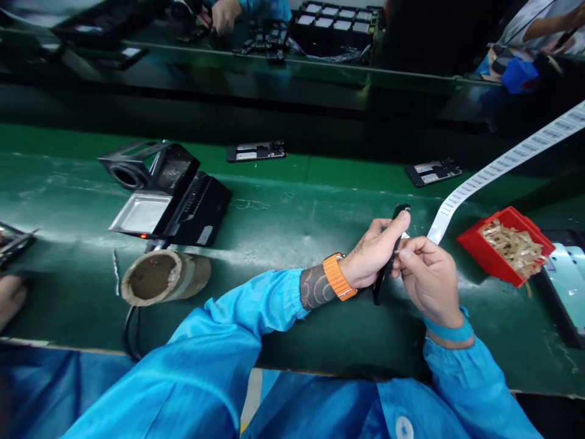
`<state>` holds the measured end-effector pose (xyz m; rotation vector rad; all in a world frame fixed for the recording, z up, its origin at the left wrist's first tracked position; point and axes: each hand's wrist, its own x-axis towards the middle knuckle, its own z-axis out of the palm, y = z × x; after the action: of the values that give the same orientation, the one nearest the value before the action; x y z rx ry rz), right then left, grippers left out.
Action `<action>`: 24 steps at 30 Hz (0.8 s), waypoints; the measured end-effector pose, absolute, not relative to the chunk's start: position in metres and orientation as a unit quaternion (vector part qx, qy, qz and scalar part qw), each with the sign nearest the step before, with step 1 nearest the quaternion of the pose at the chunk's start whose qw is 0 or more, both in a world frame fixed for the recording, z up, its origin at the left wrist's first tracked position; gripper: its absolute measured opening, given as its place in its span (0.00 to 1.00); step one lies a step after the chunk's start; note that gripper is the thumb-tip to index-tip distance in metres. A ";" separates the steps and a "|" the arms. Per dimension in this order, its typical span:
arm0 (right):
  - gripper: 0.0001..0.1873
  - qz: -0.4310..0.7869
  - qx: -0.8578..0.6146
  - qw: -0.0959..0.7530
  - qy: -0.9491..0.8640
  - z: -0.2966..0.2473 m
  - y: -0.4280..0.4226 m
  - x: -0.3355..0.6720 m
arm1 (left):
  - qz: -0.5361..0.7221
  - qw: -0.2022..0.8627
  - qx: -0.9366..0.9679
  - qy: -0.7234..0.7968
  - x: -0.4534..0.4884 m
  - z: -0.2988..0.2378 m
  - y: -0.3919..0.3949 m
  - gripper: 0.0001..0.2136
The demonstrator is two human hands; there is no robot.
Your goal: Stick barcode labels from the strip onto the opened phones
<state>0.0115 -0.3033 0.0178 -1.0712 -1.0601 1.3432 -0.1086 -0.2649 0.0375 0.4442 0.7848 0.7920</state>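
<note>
My left hand point(372, 253) grips a thin black phone part point(389, 259), held edge-on and upright above the green belt point(292, 244). An orange band sits on that wrist. My right hand point(427, 277) is closed against the part's right side, fingers pinched at the end of a long white label strip point(503, 164) that runs up to the right. What the fingertips pinch is too small to make out. Both sleeves are bright blue.
A black device with a metal plate point(167, 195) and a brown tape roll point(162, 277) lie at left. A red bin of tan scraps point(505, 244) stands at right. Two phone boards point(256, 150) point(433, 172) lie farther back. Other people's hands work across the line point(225, 13).
</note>
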 end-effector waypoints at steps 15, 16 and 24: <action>0.10 0.553 -0.446 0.518 -0.476 0.019 -0.303 0.016 | 0.353 0.785 0.302 0.410 -0.114 0.047 -0.268 0.21; 0.11 0.551 -0.452 0.515 -0.476 0.019 -0.303 0.016 | 0.356 0.784 0.303 0.408 -0.114 0.046 -0.269 0.22; 0.11 0.537 -0.483 0.487 -0.492 0.020 -0.301 0.015 | 0.405 0.754 0.312 0.413 -0.108 0.037 -0.273 0.21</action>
<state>0.0151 -0.3012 0.0202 -1.1739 -1.1966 1.3062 -0.1084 -0.2725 0.0371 0.6810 0.9005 0.8842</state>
